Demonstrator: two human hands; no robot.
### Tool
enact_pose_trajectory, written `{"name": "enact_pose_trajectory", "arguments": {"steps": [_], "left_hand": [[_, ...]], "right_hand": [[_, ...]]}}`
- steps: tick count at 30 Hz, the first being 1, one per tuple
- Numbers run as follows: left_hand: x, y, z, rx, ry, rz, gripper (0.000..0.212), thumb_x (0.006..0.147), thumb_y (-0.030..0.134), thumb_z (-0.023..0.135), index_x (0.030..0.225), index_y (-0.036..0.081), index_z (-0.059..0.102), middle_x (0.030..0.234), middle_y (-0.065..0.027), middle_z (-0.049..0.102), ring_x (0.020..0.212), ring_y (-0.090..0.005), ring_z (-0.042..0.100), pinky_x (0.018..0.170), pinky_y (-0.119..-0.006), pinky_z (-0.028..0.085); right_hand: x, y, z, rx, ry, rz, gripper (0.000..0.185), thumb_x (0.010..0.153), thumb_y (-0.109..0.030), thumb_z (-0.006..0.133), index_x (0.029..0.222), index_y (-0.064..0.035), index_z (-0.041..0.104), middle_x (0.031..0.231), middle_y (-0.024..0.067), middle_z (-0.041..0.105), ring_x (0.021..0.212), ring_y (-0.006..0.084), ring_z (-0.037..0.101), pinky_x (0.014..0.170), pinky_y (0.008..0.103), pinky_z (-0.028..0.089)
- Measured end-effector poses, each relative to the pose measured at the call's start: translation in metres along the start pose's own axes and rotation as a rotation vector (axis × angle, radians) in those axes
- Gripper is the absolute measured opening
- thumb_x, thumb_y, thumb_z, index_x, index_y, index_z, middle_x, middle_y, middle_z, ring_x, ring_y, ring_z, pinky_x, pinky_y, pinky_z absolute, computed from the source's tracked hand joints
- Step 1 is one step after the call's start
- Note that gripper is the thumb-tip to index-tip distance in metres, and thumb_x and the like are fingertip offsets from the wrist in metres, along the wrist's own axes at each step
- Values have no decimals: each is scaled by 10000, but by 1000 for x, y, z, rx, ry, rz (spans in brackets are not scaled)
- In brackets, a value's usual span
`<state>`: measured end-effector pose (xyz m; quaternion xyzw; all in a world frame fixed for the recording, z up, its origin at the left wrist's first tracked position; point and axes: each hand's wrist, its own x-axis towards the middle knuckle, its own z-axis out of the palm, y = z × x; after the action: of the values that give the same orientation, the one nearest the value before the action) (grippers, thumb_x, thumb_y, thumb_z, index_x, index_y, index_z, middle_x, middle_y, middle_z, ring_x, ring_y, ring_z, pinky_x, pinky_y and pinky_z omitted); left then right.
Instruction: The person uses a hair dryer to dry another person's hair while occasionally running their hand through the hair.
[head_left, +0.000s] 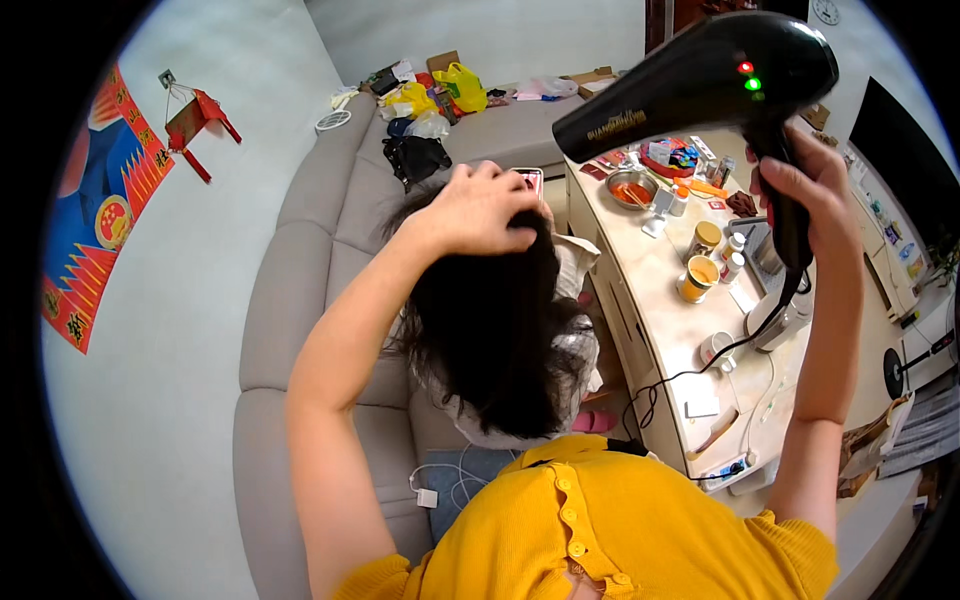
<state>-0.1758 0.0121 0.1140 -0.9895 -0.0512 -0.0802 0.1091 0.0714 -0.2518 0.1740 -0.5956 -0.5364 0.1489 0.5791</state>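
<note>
My right hand (814, 184) grips the handle of a black hair dryer (697, 86), held high at the upper right with its nozzle pointing left and down. A red and a green light glow on its side. My left hand (487, 210) rests on top of the dark hair (487, 322) of a person seated just before me, its fingers spread and bent into the hair; whether they hold any strands I cannot tell. Beyond the head, the person has a lit phone (531, 180). A comb (712, 435) lies on the long table, below my right forearm.
The long table (667, 330) on the right bears a steel bowl (631, 189), jars, a mug (718, 351) and a power strip (731, 471). The dryer's cord hangs across it. A grey sofa (289, 300) runs along the left, with bags (461, 86) at its far end.
</note>
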Motion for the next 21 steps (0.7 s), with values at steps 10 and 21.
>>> {"name": "enact_pose_trajectory", "arguments": {"steps": [10, 21], "left_hand": [[-104, -47, -42, 126, 134, -602, 208, 726, 207, 648, 836, 31, 653, 840, -163, 618, 758, -310, 614, 737, -391, 478], [-143, -46, -8, -26, 93, -394, 539, 607, 6, 644, 1125, 139, 573, 1152, -96, 548, 1050, -276, 547, 886, -379, 438]], "right_hand": [[-52, 36, -2, 179, 77, 54, 353, 719, -83, 680, 1019, 73, 577, 750, 109, 613, 618, 127, 585, 565, 224, 479], [-53, 32, 12, 193, 36, -45, 362, 738, -126, 716, 1011, 70, 582, 773, 110, 621, 613, 117, 574, 549, 213, 467]]}}
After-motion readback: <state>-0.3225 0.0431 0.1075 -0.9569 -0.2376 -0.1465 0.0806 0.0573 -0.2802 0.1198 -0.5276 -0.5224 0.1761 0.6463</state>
